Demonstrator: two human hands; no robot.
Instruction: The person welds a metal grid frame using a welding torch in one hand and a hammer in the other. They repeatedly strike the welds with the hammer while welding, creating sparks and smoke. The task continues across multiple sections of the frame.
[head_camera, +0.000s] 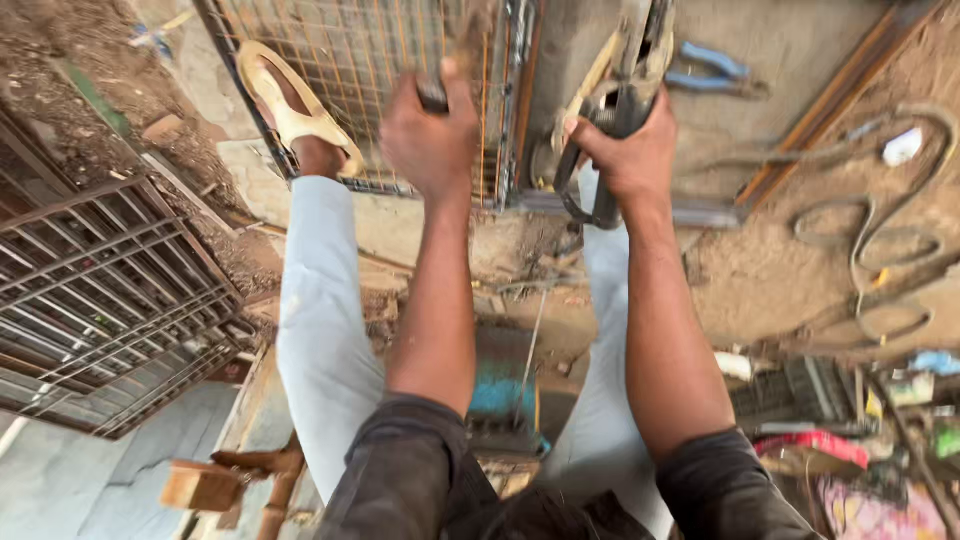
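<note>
Lower right clutter: red-white flat pack, small green pack, light blue pack, pink patterned wrapper. No signs or screens.

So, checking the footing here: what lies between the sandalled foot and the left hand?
In the head view, only wire mesh panel spans between the sandalled foot and the left hand.

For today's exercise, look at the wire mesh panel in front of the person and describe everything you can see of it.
The wire mesh panel is a grid of thin, rusty-orange metal wires in small squares, set in a grey metal frame. It lies on the dusty ground at the top of the head view, partly cut off by the picture's edge. The person's left hand grips a dark tool over it, and a foot in a tan sandal rests on its left corner.
</note>
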